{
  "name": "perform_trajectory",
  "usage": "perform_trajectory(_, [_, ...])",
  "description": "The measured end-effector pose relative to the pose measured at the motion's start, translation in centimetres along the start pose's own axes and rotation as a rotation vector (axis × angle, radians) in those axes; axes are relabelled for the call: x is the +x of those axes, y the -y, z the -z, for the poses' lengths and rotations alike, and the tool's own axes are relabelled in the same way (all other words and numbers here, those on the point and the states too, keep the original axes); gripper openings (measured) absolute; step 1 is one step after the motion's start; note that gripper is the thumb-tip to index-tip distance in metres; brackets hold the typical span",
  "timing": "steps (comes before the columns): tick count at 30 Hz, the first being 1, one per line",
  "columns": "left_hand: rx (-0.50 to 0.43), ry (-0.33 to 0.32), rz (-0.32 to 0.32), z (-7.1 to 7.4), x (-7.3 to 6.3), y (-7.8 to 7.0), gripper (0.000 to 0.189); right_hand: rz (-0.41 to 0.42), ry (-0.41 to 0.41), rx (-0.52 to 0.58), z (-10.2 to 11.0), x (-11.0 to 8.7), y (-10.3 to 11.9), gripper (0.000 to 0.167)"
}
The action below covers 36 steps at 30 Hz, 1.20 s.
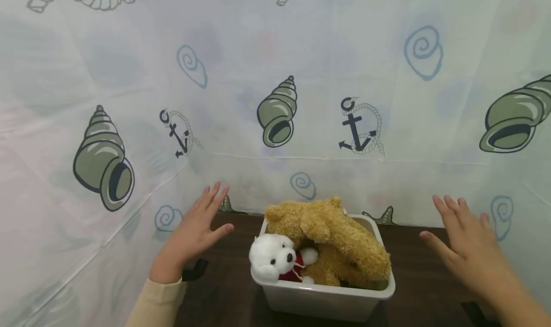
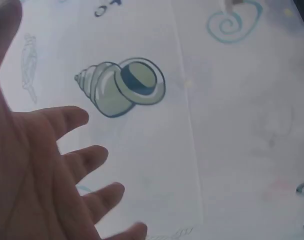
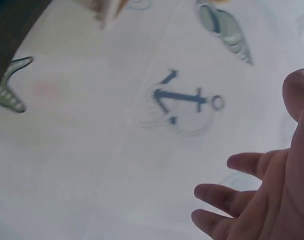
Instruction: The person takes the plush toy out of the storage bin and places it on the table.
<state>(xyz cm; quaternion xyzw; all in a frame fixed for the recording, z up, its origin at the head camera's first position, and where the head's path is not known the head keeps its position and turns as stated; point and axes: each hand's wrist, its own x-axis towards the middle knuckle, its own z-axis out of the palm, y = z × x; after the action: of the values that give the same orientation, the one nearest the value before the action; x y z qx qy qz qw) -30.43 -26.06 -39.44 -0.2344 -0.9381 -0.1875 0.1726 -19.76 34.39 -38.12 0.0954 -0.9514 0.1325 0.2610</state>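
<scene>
A white plastic bin point(image 1: 323, 303) stands on the dark table, filled with plush toys. At its left front a white plush dog point(image 1: 272, 257) in a red top leans its head over the rim. Shaggy golden-brown plush point(image 1: 344, 226) fills the rest and rises above the back rim; whether it is one toy or more I cannot tell. Left of the bin, my left hand point(image 1: 193, 231) is raised with fingers spread, touching nothing. On the other side my right hand point(image 1: 471, 250) hovers likewise, its fingers spread and holding nothing. Both palms show in the wrist views.
A white curtain point(image 1: 241, 116) printed with shells and anchors hangs behind and to both sides of the dark brown table point(image 1: 224, 279). Small black objects lie near the left wrist point(image 1: 195, 269) and beneath the right forearm point(image 1: 475, 312).
</scene>
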Motion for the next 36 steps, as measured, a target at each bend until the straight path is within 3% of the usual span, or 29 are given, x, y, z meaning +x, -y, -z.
perform_trajectory(6, [-0.225,-0.072,-0.07,-0.4,0.7,0.4,0.086,0.042,-0.09,0.123,2.2,0.9,3.0,0.085])
perform_trajectory(12, [-0.608,-0.032,0.023,-2.6,2.0,0.9,0.067,0.003,-0.104,0.288,3.8,2.0,6.5,0.076])
perform_trajectory(14, [-0.692,-0.014,0.041,-3.7,2.4,0.8,0.064,-0.024,-0.12,0.334,4.0,2.2,7.8,0.072])
perform_trajectory(21, [-0.647,-0.073,0.149,-7.4,3.0,0.5,0.061,-0.067,-0.109,0.411,3.2,3.2,11.8,0.054])
perform_trajectory(25, [-0.676,-0.097,0.183,-8.5,3.1,0.6,0.055,-0.039,-0.071,0.459,2.6,4.5,13.7,0.046])
perform_trajectory(31, [-0.839,0.016,0.144,-10.1,3.5,0.1,0.053,0.075,0.005,0.56,0.7,5.9,16.2,0.046])
perform_trajectory(36, [-0.878,0.109,0.161,-12.1,3.8,-0.4,0.054,0.125,0.083,0.678,-1.2,6.8,18.0,0.048])
